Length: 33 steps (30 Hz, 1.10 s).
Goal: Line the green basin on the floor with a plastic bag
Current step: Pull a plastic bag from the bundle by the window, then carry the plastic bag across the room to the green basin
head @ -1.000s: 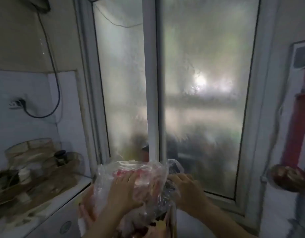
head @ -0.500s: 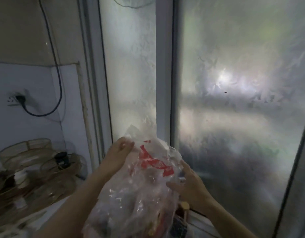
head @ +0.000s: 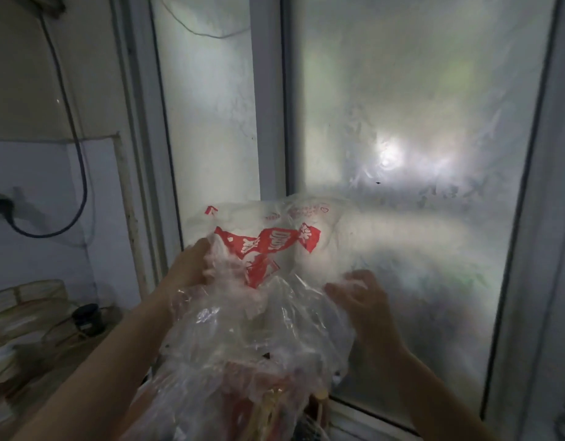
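A clear plastic bag with a red print (head: 268,246) is lifted in front of a frosted window. Below it bulges a bundle of more clear plastic bags (head: 243,351). My left hand (head: 188,265) grips the printed bag's left side, fingers buried in the film. My right hand (head: 360,297) pinches the plastic on the right side. The green basin is out of view.
A frosted two-pane window (head: 402,154) fills the view ahead. At the left, a counter holds round wire fan guards (head: 26,313) and a dark jar (head: 87,316). A plug with a dark cable (head: 7,208) hangs on the left wall.
The printed bag has been pulled up out of the bundle and spread wider. Both hands have risen with it, and the view has moved closer to the window.
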Available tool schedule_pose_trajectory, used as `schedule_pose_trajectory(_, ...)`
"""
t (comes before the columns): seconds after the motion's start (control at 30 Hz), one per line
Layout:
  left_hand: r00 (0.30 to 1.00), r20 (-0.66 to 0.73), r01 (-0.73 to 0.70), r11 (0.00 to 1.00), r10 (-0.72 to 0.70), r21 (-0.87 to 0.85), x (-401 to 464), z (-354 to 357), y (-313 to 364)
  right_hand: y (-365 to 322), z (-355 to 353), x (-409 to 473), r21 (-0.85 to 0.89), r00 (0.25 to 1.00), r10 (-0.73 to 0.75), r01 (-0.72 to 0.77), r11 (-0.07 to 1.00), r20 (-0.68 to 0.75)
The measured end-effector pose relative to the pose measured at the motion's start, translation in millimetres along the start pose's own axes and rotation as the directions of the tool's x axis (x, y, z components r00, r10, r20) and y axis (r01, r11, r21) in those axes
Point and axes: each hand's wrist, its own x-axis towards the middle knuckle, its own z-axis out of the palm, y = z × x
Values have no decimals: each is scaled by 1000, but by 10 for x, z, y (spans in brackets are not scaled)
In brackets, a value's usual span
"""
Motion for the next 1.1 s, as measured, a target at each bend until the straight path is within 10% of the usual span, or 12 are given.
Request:
schedule_pose_trajectory(0.2, 980, 183, -46, 980, 82, -192, -359, 875, 68, -458, -719, -465, -417, 943, -220, 101, 903, -250)
schedule_pose_trajectory(0.47, 787, 548, -145, 948, 284, -284, -1805, 2463, 254, -949, -2048, -1986, -565, 802, -194, -204, 800, -565)
schedule_pose_trajectory(0.7, 336, 719, -268, 794, 608, -546, -3804, 3216, 483, -1815, -2901, -3801, -545, 591, -262, -369, 753, -763)
schedule_pose_trajectory(1.1, -276, 833, 81, 875, 479, -477, -8668, 3054, 744, -4010, -3262, -8102, -327, 85, -444, -799, 504, -892)
